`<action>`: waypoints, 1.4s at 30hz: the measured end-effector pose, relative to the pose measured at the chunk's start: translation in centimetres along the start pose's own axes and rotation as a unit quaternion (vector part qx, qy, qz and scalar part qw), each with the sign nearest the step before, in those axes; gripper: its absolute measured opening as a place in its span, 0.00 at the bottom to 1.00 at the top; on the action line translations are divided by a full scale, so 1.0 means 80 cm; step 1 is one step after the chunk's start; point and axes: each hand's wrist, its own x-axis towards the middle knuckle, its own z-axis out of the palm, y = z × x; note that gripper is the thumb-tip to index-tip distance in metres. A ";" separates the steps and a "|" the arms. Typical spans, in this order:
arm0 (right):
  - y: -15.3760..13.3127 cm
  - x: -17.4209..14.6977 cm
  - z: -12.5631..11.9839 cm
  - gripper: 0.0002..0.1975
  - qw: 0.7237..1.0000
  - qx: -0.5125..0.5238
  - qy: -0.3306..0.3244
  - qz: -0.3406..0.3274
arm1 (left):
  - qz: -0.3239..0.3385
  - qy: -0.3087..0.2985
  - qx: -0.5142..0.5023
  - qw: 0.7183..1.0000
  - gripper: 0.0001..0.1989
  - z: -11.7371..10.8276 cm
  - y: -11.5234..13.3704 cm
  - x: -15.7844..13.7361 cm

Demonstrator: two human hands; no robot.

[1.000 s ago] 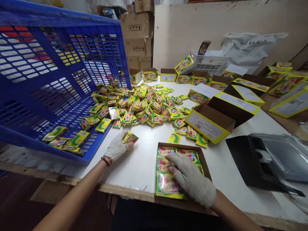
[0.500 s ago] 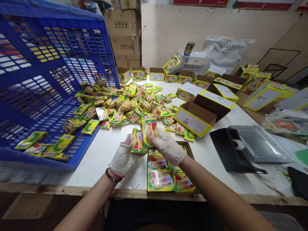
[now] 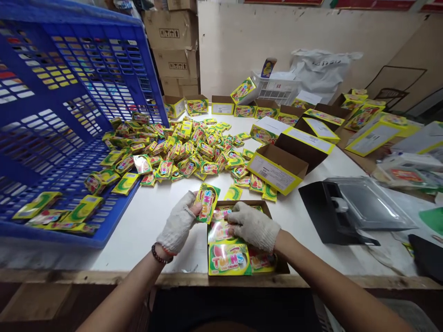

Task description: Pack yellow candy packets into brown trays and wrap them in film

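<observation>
Crate [image 3: 69, 13], blue and slatted, stands well left of the packing box [image 3: 283, 265], opening towards it, with some yellow packets lying inside. From its mouth a heap of small packets [image 3: 180, 152] spreads over the white table [image 3: 138, 249], behind and to the left of the packing box. The left hand [image 3: 178, 226], in an off-white knit glove, is beside the left edge of the packing box, thumb and fingers pinching one TWINS packet [image 3: 207, 203], tilted and raised at that box's far left corner. Inside the packing box, packets lie flat, a TWINS one [image 3: 228, 260] in its near left corner. The right hand [image 3: 256, 226], gloved alike, is over the packing box with fingers curled down on a packet at its left side; whether they grip it or only touch it I cannot tell. An open carton [image 3: 277, 170] sits behind and right of the packing box, a white basket [image 3: 277, 90] and a pale bag [image 3: 318, 74] farther back, and right of the packing box lies a black tray [image 3: 314, 214] with a clear plastic cover [image 3: 374, 203]
</observation>
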 end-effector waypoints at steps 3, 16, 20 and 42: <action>0.003 -0.004 -0.019 0.21 0.980 0.128 0.154 -0.004 | 0.069 -0.006 0.175 0.982 0.20 0.008 0.005 0.005; 0.008 -0.018 0.016 0.11 0.991 0.111 0.070 0.036 | 0.107 0.260 0.550 0.787 0.20 -0.068 -0.014 0.100; 0.004 -0.017 0.021 0.10 0.993 0.099 0.052 0.030 | 0.036 0.322 0.573 0.752 0.24 -0.126 0.001 0.145; 0.017 0.027 -0.044 0.17 0.991 0.096 0.097 -0.003 | 0.233 0.181 0.286 0.912 0.23 0.011 -0.040 0.012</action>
